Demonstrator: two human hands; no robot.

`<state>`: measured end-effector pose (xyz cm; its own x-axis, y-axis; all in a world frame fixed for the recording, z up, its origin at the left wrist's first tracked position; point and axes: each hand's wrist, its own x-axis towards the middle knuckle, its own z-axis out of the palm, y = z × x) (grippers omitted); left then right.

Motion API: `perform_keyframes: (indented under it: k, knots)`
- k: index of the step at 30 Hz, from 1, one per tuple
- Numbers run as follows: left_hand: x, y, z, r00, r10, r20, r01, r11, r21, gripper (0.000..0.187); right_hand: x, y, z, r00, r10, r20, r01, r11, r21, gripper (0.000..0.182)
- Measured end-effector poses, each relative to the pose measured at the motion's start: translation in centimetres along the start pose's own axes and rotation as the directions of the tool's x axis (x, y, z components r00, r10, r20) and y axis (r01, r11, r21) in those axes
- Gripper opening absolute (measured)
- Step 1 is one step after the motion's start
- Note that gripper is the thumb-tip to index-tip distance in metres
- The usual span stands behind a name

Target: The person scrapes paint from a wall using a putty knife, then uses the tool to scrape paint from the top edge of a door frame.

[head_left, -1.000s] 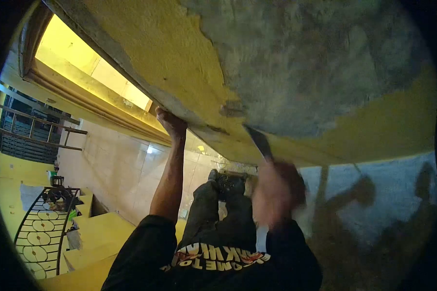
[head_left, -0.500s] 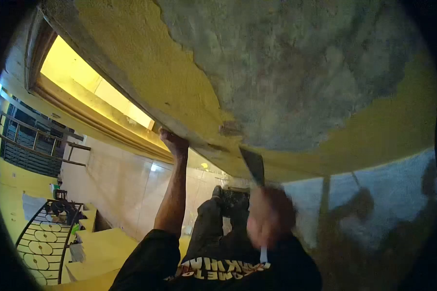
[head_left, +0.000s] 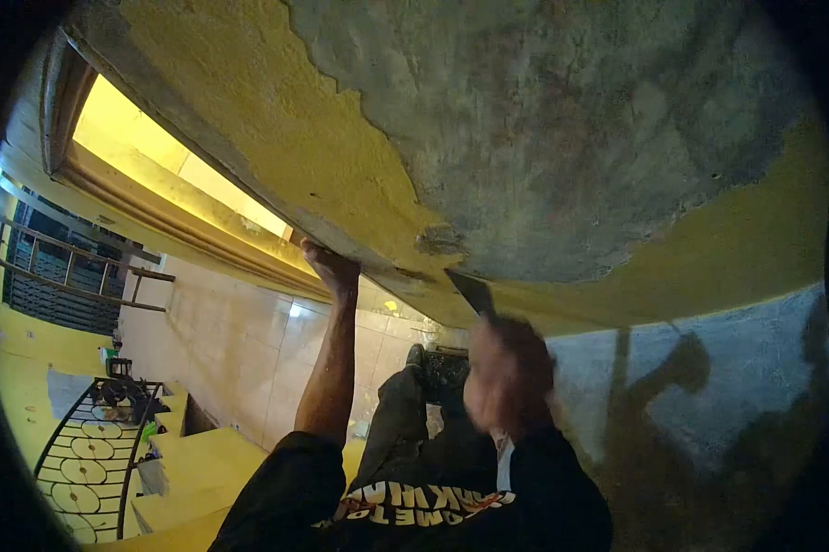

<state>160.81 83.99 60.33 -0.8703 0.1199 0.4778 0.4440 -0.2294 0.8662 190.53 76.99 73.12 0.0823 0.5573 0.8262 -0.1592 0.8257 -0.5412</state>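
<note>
My right hand [head_left: 509,375], slightly blurred, is wrapped round the handle of a scraper, whose flat dark blade [head_left: 472,293] points up and left to the yellow paint at the lower border of a bare grey patch [head_left: 562,138]. The blade tip is at the wall, just below a small rough scraped spot [head_left: 440,240]. My left hand [head_left: 330,270] rests on the wall's edge beside the window-like opening, fingers partly hidden behind that edge. Yellow paint [head_left: 341,138] with a ragged border surrounds the grey area.
A framed opening [head_left: 175,166] lies at the left. Beyond it are a ladder [head_left: 69,267], a metal railing [head_left: 83,460] and yellow steps [head_left: 189,469]. Tiled floor [head_left: 240,340] stretches far below, beside my legs. Shadows fall on the pale lower wall [head_left: 736,368] at the right.
My right hand and the scraper have moved slightly up and left, the blade tip shifting along the yellow paint. My left hand stays on the edge.
</note>
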Motion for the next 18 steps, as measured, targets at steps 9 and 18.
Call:
perform_keyframes:
  k: [9,18]
  knots:
    - [-0.1,1.8,-1.3,0.965,-0.18,0.188,0.126,0.956,0.266,0.062,4.8,-0.5,0.9,0.991,-0.127,-0.03,0.125,0.852,0.509,0.033]
    - [-0.4,5.0,0.6,0.99,0.093,0.109,-0.114,0.972,0.205,0.052,5.0,1.5,2.4,0.986,-0.143,-0.084,0.165,0.882,0.442,0.035]
